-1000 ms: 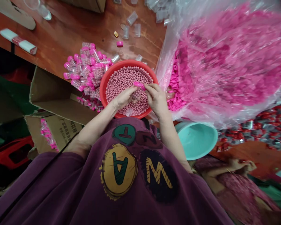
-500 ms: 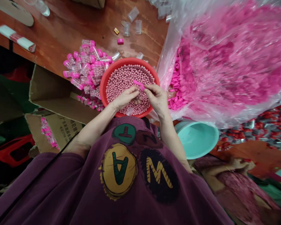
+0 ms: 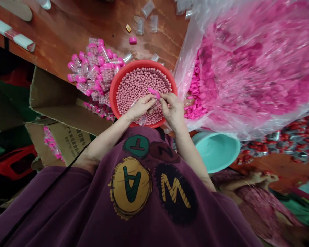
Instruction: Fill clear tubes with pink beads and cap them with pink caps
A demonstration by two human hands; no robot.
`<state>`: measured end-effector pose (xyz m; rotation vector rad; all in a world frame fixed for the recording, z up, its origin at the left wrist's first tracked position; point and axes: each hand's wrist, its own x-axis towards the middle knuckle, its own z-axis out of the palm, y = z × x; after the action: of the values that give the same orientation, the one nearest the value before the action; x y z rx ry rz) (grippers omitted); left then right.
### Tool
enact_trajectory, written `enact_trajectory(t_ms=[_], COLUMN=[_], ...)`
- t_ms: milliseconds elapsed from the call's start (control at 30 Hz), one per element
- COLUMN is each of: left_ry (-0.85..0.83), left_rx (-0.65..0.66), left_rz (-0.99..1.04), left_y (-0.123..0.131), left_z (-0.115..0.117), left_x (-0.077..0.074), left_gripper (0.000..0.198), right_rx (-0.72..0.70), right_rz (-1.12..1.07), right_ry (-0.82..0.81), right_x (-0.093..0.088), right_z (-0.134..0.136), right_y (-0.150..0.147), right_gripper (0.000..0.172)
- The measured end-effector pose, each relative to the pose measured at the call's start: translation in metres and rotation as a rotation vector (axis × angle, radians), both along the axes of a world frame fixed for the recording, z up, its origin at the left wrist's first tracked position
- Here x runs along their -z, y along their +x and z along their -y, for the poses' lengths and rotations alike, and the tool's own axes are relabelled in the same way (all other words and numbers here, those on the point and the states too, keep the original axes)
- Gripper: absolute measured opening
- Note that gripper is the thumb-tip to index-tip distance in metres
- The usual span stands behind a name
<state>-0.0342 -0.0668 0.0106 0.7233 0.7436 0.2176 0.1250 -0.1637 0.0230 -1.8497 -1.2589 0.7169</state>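
Observation:
Over a red bowl (image 3: 113,87) full of small pink balls (image 3: 140,84), my two hands meet. A bright pink plastic cap (image 3: 153,92), its flap opened out, is pinched in the fingers of my right hand (image 3: 173,109). My left hand (image 3: 141,109) is closed close beside the cap; its fingers hide most of what they hold, if anything. A clear plastic piece (image 3: 142,120) lies on the balls near the bowl's front rim. Left of the bowl is a heap of clear jars (image 3: 94,70) filled with pink balls and capped in pink.
A large clear bag (image 3: 247,68) of pink caps spreads on the right. A turquoise basin (image 3: 216,151) sits below it. Empty clear jars (image 3: 153,24) lie at the back. Cardboard boxes (image 3: 59,103) stand left. A co-worker's hands (image 3: 264,178) show at lower right.
The view has shifted slightly. Both hands stay together over the bowl, with the pink cap still in the right fingers.

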Motion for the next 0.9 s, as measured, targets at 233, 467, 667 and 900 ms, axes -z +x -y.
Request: enact_trajectory(t_ms=[233,467,667,900], left_ry=[0.022,-0.004,-0.132,-0.14], left_rx=[-0.077,0.196,0.254,-0.012], left_rz=[0.015,0.081,0.074,0.034], left_y=[0.01,0.001,-0.006,0.0], left_z=[0.009,0.007,0.003,0.003], left_x=[-0.005,-0.016,-0.014,-0.009], left_gripper=[0.042,0.052,0.044,0.026], right_rx=[0.018,0.127,0.119,-0.035], right_rz=[-0.041,-0.451,-0.581,-0.288], right_ry=[0.025,-0.174,-0.123,-0.04], right_x=[-0.001,0.005,0.011,0.001], right_z=[0.006,-0.001,-0.013,0.017], right_y=[-0.007,-0.001,0.002,-0.013], right_gripper=[0.046,0.073,0.073,0.101])
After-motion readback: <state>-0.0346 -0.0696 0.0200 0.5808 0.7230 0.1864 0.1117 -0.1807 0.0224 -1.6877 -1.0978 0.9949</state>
